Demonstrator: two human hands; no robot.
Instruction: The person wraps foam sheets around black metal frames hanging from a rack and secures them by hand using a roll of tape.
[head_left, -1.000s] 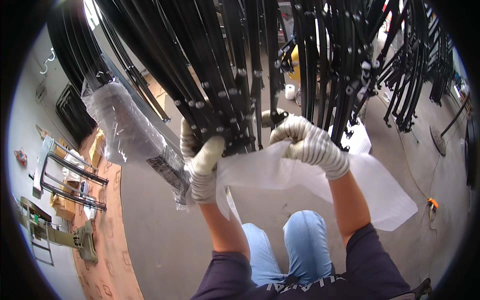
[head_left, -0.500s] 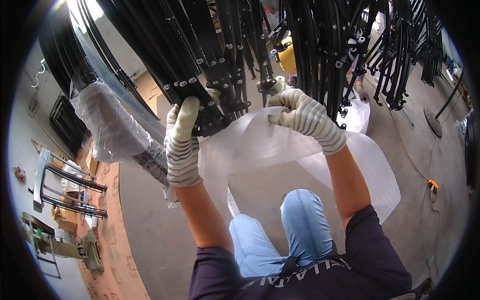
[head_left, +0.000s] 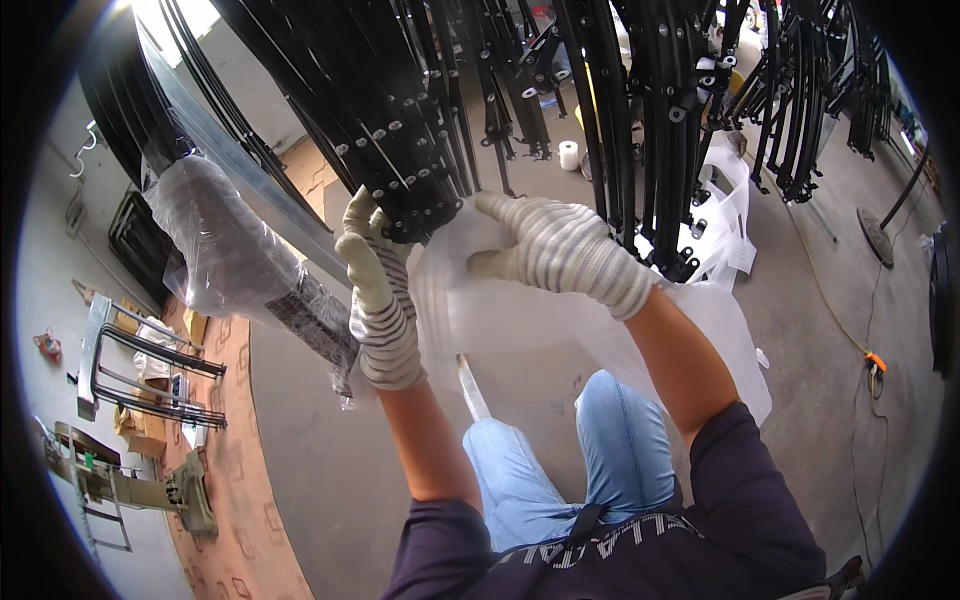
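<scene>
A bundle of black metal bars (head_left: 390,170) hangs in front of me, its drilled lower ends between my hands. My left hand (head_left: 378,290), in a striped knit glove, is at the left side of these ends with thumb and fingers apart; part of the fingers is hidden. My right hand (head_left: 565,245), gloved the same way, pinches the upper edge of a translucent white foam sheet (head_left: 520,320) just right of the bar ends. The sheet runs below the bundle from beside my left hand and drapes down past my right forearm.
A plastic-wrapped bundle (head_left: 220,240) hangs at the left. More black bars (head_left: 660,130) hang to the right, with white sheeting (head_left: 735,200) behind them. A white roll (head_left: 569,154) stands on the floor. A cable with an orange connector (head_left: 875,362) lies at the right.
My right hand has moved left with the foam sheet edge, close to the bar ends. My left hand has loosened from the front of the bars and lies at their side.
</scene>
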